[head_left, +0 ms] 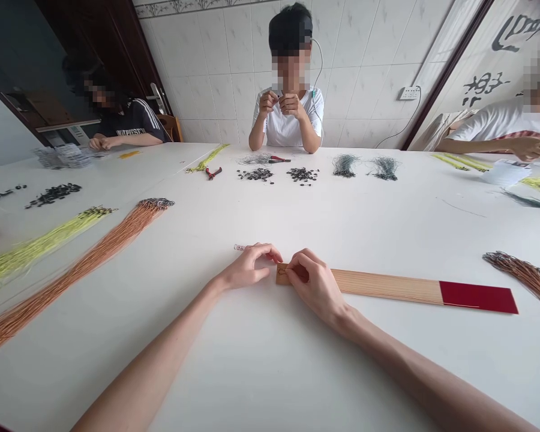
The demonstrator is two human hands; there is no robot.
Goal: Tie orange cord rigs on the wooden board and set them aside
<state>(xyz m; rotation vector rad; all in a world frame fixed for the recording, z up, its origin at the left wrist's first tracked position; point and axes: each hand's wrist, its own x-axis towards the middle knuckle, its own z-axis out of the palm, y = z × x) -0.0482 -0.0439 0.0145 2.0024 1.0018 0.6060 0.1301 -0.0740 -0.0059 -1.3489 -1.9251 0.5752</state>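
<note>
A long, narrow wooden-looking board [387, 285] lies on the table, with thin lengthwise lines along it and a dark red section [477, 296] at its right end. My right hand [315, 279] rests over the board's left part, fingers pinched together at a small thin loop [282, 271]. The loop looks like wire or cord; the rest of it is hidden under the fingers. Beside the board's left end, my left hand [249, 267] has thumb and fingers apart, the index fingertip at the board's corner. Just behind it lies a small clear strip with reddish marks [239, 247].
Bundles of orange-brown strands [112, 246] and yellow-green strands [49, 237] lie left; a brown bundle [522, 273] lies right. Across the white table [270, 360] are black small parts [302, 174], red-handled pliers [213, 173] and dark wire bunches [344, 165]. Several people sit around.
</note>
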